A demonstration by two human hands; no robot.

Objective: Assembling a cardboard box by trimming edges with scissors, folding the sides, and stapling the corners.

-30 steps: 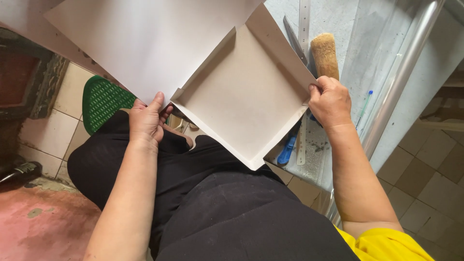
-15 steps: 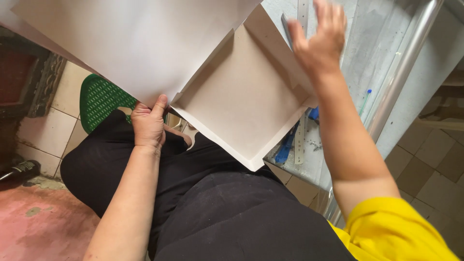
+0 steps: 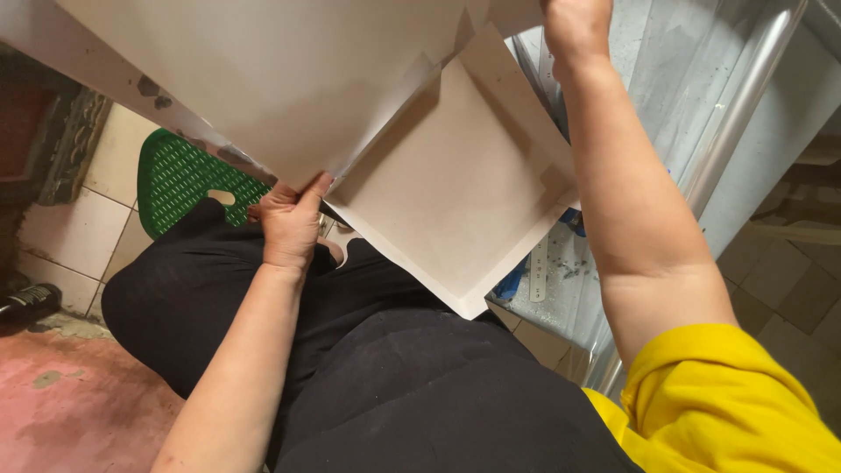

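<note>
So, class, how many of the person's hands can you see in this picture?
2. The left hand pinches the cardboard box at its lower corner over the lap; the right hand reaches up at the top edge, fingers cut off by the frame.

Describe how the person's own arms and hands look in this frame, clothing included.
Both hands are bare, with no gloves, rings or watch in view. The left hand and its forearm are uncovered as far as the frame shows. The right hand is cut off by the top edge; its arm is bare up to a short yellow sleeve at the shoulder.
</note>
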